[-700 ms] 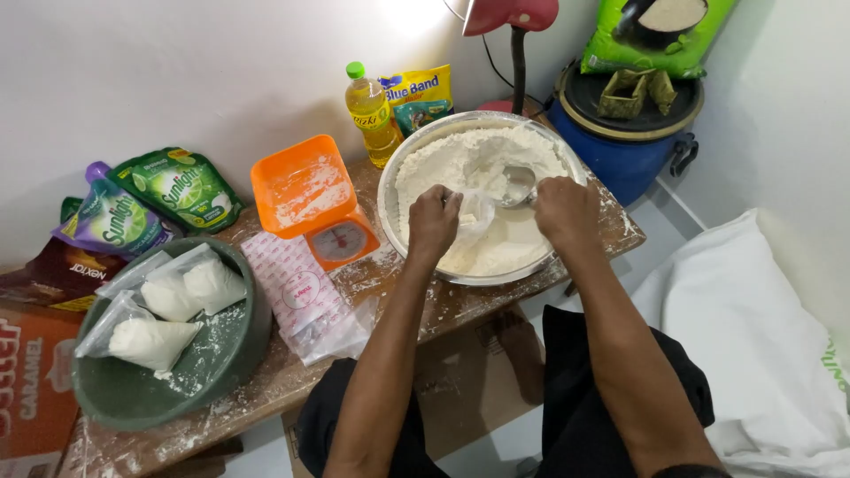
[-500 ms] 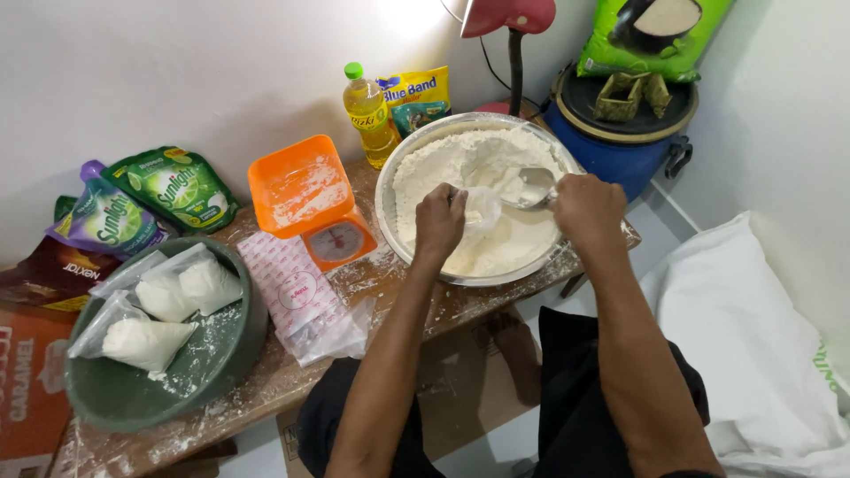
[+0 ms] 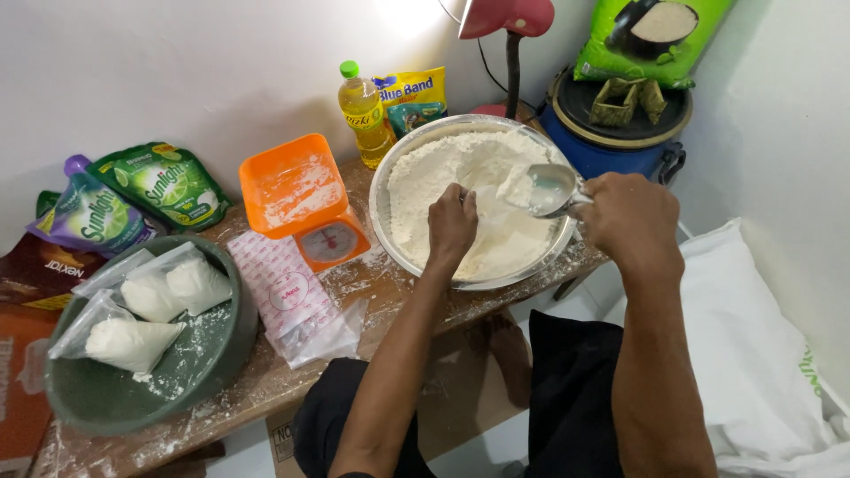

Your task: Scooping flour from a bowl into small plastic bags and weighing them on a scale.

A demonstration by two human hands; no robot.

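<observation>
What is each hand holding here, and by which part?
Right hand holds a metal scoop by its handle. Left hand holds a small clear bag by its mouth, over the flour bowl.

Both forearms are bare, with no sleeves, watch or bracelet visible on them. The left hand [image 3: 452,221] and the right hand [image 3: 630,217] wear no gloves and no rings that can be seen. The person wears black clothing [image 3: 571,389] on the lower body.
</observation>
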